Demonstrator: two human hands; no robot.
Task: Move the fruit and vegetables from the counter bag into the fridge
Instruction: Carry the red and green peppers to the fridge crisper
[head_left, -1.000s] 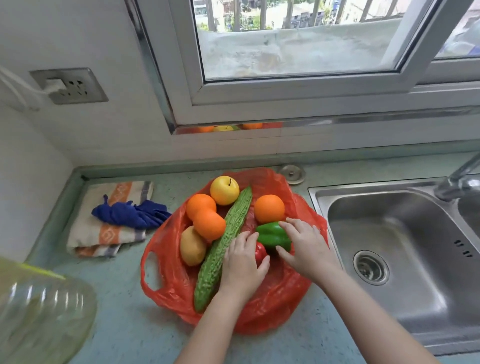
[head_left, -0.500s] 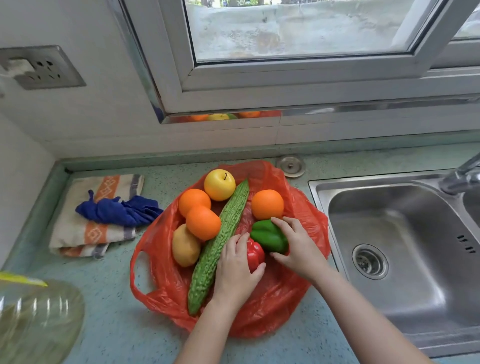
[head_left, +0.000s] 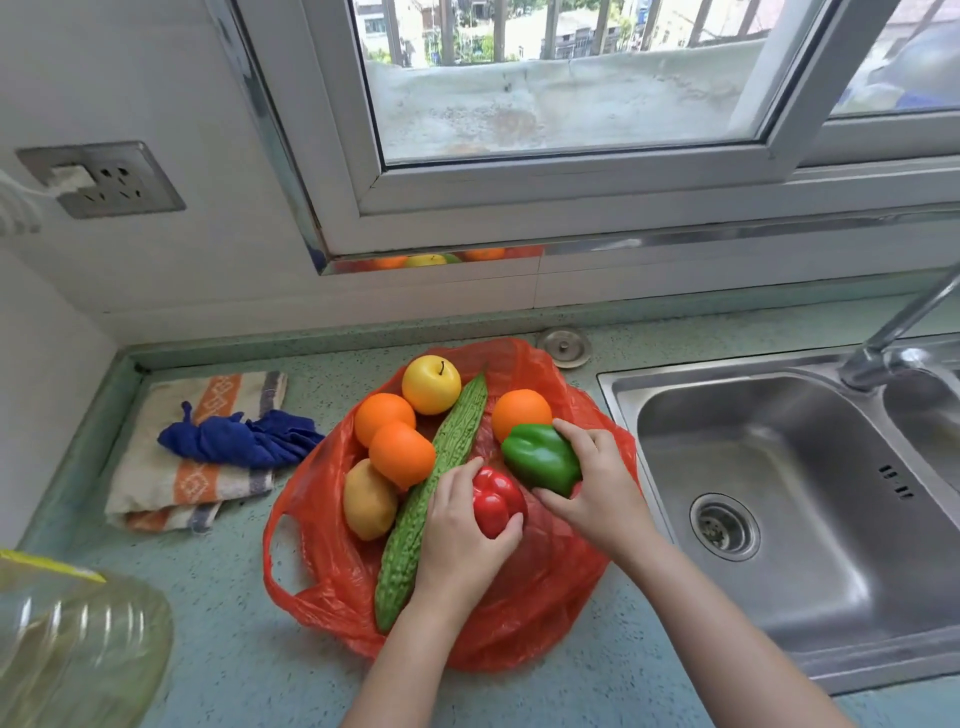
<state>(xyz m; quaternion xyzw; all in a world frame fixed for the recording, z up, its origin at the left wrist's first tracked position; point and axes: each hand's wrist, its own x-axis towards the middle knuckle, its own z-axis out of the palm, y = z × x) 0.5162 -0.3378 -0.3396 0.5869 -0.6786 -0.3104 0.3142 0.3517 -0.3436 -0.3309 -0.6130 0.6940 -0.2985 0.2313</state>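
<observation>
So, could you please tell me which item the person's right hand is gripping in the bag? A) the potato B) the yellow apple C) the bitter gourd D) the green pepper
D: the right hand has its fingers and thumb curled round the green pepper, while the left hand grips the red pepper beside it.

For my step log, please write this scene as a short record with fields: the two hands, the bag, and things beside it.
left hand: grips red pepper
right hand: grips green pepper
bag: red plastic, open on counter
in bag: bitter gourd, three oranges, yellow apple, potato
left of bag: blue cloth on striped towel
right of bag: steel sink
</observation>
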